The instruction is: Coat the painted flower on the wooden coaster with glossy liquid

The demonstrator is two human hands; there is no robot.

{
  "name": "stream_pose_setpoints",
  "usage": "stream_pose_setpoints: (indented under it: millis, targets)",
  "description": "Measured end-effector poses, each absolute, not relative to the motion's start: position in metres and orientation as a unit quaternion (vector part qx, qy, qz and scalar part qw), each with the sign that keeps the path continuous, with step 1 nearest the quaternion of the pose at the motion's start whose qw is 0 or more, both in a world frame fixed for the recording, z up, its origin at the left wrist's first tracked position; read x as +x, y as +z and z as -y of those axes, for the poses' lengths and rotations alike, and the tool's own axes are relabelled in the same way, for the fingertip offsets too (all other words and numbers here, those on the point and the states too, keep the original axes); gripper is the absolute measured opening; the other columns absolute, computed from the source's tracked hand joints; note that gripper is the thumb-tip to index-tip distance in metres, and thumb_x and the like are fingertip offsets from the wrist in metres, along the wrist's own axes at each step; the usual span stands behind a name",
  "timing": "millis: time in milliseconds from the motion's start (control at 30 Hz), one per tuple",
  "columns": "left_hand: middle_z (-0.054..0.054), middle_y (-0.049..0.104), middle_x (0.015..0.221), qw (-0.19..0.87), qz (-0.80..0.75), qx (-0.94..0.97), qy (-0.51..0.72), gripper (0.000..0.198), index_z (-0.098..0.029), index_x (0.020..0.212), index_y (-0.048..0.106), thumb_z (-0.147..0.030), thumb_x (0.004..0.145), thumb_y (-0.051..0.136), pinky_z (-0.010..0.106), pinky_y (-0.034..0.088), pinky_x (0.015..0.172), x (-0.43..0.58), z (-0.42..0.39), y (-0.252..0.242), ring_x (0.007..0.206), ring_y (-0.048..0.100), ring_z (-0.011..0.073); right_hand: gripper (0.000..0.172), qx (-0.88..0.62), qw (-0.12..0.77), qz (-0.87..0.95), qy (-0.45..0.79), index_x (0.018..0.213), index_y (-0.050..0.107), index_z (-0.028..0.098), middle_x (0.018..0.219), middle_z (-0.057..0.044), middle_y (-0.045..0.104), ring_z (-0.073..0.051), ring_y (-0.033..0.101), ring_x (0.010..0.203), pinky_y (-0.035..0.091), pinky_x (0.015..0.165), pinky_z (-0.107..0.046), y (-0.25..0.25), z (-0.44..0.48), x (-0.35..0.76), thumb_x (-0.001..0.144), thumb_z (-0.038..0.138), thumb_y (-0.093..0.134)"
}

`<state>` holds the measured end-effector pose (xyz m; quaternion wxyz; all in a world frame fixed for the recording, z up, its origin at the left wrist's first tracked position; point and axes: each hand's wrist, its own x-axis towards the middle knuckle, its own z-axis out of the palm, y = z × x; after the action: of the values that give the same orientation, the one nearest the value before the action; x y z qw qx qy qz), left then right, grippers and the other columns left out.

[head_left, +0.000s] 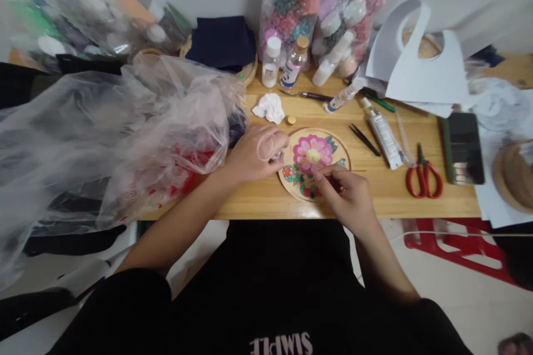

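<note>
A round wooden disc (339,151) lies near the table's front edge, decorated with a pink flower (311,151) with a yellow centre, green leaves and red bits. My left hand (256,152) rests curled at the disc's left rim, fingers closed against it. My right hand (347,197) sits over the disc's lower right part, fingers pinched on a thin stick (358,170) whose end reaches toward the flower's centre.
Black tweezers (364,139), a glue tube (383,132), red scissors (423,173) and a dark phone (463,147) lie to the right. Small bottles (271,62), a crumpled tissue (269,106) and bags of beads stand behind. A large plastic bag (116,122) fills the left.
</note>
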<state>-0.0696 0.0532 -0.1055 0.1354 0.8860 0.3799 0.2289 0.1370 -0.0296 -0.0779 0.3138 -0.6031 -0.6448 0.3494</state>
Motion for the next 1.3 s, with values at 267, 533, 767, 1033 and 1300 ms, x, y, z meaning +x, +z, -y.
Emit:
stream_pose_setpoints:
  millis: [267,533,767,1033,1300]
  targets:
    - [0.004,0.064,0.085,0.131,-0.38,0.887,0.226,0.006,-0.016,0.085,0.059,-0.017,0.08,0.054,0.032,0.048,0.079,-0.071,-0.052,-0.106,0.085,0.061,0.0189,0.026,-0.6,0.299,0.66,0.338,0.068,0.064,0.018,0.067,-0.002,0.068,-0.01,0.055,0.052,0.039,0.047,-0.022,-0.078,0.029,0.136,0.09,0.031,0.057]
    - [0.004,0.063,0.087,0.16,-0.392,0.878,0.223,0.007,-0.017,0.087,0.059,-0.019,0.081,0.055,0.033,0.047,0.082,-0.071,-0.052,-0.107,0.089,0.061,0.0189,0.022,-0.595,0.294,0.672,0.329,0.073,0.066,0.018,0.063,0.0,0.066,-0.008,0.05,0.046,0.035,0.043,-0.021,-0.077,0.029,0.135,0.09,0.03,0.058]
    - [0.004,0.062,0.082,0.142,-0.387,0.888,0.203,0.006,-0.016,0.083,0.059,-0.019,0.082,0.053,0.031,0.046,0.076,-0.07,-0.053,-0.103,0.083,0.06,0.0182,0.018,-0.592,0.375,0.652,0.288,0.073,0.066,0.018,0.068,0.0,0.069,-0.008,0.054,0.05,0.039,0.046,-0.021,-0.067,0.023,0.128,0.089,0.024,0.061]
    - [0.003,0.061,0.078,0.145,-0.374,0.886,0.234,0.013,-0.017,0.082,0.058,-0.026,0.088,0.051,0.031,0.046,0.075,-0.07,-0.052,-0.103,0.079,0.059,0.0174,0.012,-0.541,0.377,0.731,0.173,0.085,0.07,0.019,0.073,-0.002,0.073,-0.012,0.062,0.058,0.047,0.054,-0.024,-0.076,0.0,0.114,0.09,0.023,0.06]
    - [0.004,0.06,0.079,0.162,-0.379,0.888,0.206,0.016,-0.016,0.081,0.059,-0.028,0.089,0.051,0.032,0.047,0.079,-0.07,-0.052,-0.101,0.081,0.058,0.0182,0.02,-0.561,0.299,0.743,0.21,0.084,0.072,0.018,0.08,-0.006,0.076,-0.015,0.065,0.063,0.047,0.057,-0.026,-0.076,-0.01,0.113,0.09,0.027,0.055]
